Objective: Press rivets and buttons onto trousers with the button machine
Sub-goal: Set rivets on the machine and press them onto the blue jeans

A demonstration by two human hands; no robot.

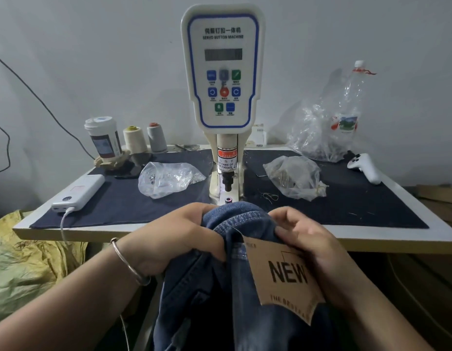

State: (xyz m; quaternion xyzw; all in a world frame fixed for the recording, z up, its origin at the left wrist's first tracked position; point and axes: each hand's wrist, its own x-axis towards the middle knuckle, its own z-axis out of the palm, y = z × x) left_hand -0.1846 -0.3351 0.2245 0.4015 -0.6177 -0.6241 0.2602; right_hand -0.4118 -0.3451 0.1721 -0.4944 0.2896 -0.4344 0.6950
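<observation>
With both the left hand [179, 233] and right hand [304, 239] bunching the denim trousers [235, 224] in curled fingers, I'd flatten 1 layer over the button machine's lower die [228, 200], fingertips well clear.

Dim even light, soft shadows, wide-angle edge distortion

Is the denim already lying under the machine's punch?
No, both hands hold the trousers bunched at the table edge, short of the punch.

Head view, down toward table [154, 233]
</observation>
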